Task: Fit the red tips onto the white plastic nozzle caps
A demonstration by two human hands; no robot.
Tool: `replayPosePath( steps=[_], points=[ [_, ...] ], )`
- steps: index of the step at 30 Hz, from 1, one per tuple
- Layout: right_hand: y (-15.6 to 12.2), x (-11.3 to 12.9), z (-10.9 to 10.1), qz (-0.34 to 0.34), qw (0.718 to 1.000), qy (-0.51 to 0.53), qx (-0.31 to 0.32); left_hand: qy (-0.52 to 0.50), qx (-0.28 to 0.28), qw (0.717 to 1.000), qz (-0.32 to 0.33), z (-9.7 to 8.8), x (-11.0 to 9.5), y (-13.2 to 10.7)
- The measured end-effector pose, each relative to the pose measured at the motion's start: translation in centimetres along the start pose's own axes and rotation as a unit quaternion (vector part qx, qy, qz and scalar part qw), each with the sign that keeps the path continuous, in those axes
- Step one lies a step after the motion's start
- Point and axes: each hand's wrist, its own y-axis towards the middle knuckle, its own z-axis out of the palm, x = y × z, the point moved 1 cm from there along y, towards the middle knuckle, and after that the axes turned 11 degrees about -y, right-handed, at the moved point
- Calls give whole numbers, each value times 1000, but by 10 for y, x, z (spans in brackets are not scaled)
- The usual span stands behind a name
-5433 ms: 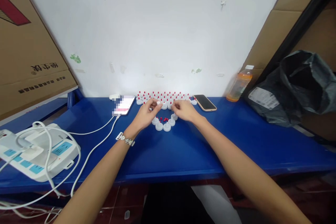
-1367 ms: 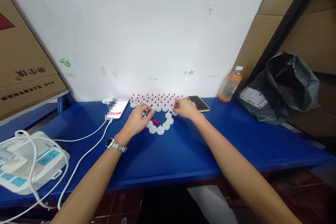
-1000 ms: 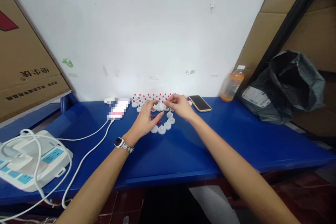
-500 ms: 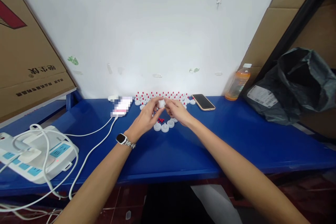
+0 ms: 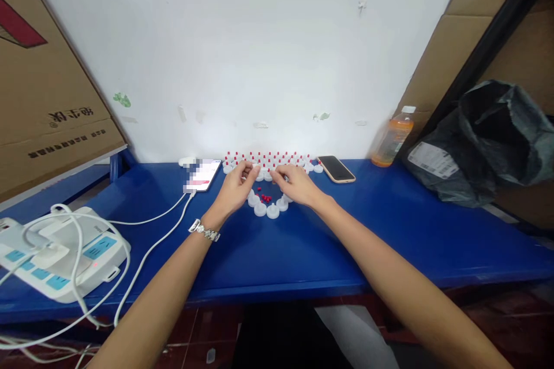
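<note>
My left hand (image 5: 237,185) hovers at the left of a group of white plastic caps with red tips (image 5: 268,174). Its fingers are loosely curled, with the thumb apart from them and close to one cap. Opposite it, my right hand (image 5: 298,185) is also loosely curled, its fingertips by the right side of the same caps. I see nothing held in either hand. Nearer to me, plain white caps (image 5: 272,211) form a curve around a small pile of red tips (image 5: 266,198). My hands cover part of the group.
A charging phone (image 5: 208,174) lies left of the caps, another phone (image 5: 335,168) right of them. An orange drink bottle (image 5: 393,137) and a black plastic bag (image 5: 454,150) stand at the right. A white power strip (image 5: 97,268) with cables occupies the blue table's left.
My hands have moved apart from the white cap they held together. That cap is no longer between them, and the curve of plain caps and the red pile show more fully.
</note>
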Motion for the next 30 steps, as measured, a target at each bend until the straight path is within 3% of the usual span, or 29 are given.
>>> replayPosePath(
  steps=[2, 10, 13, 16, 20, 26, 30],
  points=[
    [1, -5, 3, -10, 1000, 10, 3, 32, 18, 999, 15, 0, 1, -1],
    [8, -9, 14, 10, 967, 252, -32, 53, 62, 996, 24, 7, 0, -4],
    [15, -15, 15, 29, 983, 173, -46, 77, 31, 996, 32, 3, 1, -3],
    [22, -22, 16, 22, 1000, 7, 2, 104, 4, 994, 38, -2, 1, -2],
    [27, -28, 16, 10, 983, -173, 60, 129, 12, 991, 40, -3, 2, -3],
    [38, -39, 14, 88, 977, -195, 11, 146, 31, 988, 50, 1, 4, -3],
    [52, -45, 17, 115, 970, -211, 35, 150, 35, 987, 56, 0, 5, -4]
  ],
)
